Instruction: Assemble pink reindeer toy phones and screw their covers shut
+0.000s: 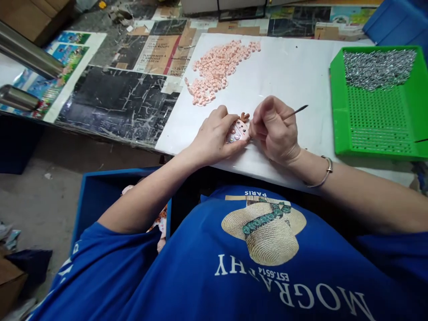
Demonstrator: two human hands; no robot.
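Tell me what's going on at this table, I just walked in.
A person's left hand holds a small pink toy with brown antlers against a white board. The right hand, at the toy's edge, grips a thin pointed tool, its dark tip angled away from the toy. Small pink pieces lie loose beyond, and a green basket to the right holds silvery bits.

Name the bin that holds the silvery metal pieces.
The green bin with the perforated floor; the upper-right bin and lower-left bin are both blue.
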